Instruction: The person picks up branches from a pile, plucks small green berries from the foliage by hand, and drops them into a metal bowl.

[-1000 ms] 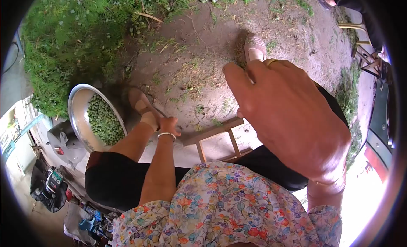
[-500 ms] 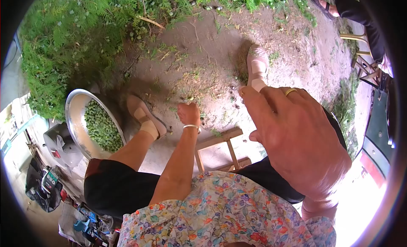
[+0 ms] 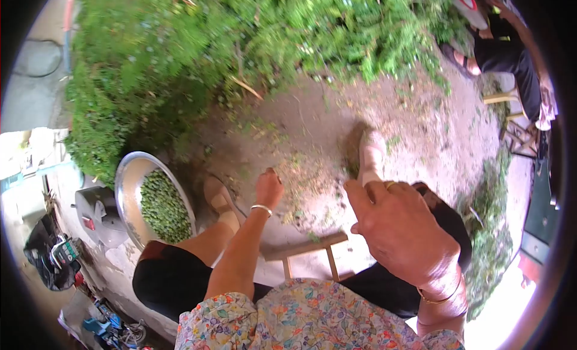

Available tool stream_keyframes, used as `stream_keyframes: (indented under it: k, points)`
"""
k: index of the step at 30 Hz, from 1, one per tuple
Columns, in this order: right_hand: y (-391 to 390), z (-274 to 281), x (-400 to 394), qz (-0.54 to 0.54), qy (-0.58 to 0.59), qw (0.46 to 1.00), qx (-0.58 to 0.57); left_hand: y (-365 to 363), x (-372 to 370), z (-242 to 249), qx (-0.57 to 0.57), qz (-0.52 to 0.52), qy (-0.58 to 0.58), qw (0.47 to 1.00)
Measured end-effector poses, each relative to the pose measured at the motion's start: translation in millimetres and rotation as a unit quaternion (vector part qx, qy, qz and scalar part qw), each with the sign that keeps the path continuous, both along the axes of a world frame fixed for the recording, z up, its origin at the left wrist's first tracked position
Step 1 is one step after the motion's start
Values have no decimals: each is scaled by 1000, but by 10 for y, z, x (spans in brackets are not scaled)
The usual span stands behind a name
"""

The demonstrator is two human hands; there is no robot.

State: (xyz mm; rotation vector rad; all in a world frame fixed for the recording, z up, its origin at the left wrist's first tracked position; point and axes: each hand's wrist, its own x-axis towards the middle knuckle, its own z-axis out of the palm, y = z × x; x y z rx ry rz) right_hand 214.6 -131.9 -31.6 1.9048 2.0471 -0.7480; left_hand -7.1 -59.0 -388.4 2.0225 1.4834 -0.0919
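Note:
My left hand (image 3: 270, 189), with a pale bracelet on its wrist, is closed above the dirt ground between my feet; whatever it may hold is too small to make out. My right hand (image 3: 399, 230) is larger in view, above my right knee, with a gold ring and a thin bracelet. Its fingers curl downward, and the fingertips are partly hidden. To the left of my left foot, a metal basin (image 3: 129, 199) stands tilted in view, with small green pods or cones (image 3: 163, 207) inside.
A big heap of green branches (image 3: 180, 55) spans the far side. A wooden frame (image 3: 309, 248) lies between my legs. Another person's leg (image 3: 511, 58) shows at upper right, near a low stool (image 3: 502, 98). A grey container (image 3: 101, 217) and a toy tricycle (image 3: 114, 329) are at left.
The view has tilted upward, showing more of the branch heap and the other person. My right hand has drawn back and looks smaller; my left hand stays closed.

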Motion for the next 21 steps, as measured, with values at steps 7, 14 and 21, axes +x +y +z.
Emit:
stream_keyframes:
  k: [7,14,21]
  points:
    - [-50,-9,-4,-35,70,994,81,1460,-1015,1686,154,-15,138,978]
    - [102,12,-93,-7,78,993,84,1292,-2586,2548,88,-12,267,960]
    - [234,-69,-397,81,50,990,101,950,-3141,2199,67,9,153,986]
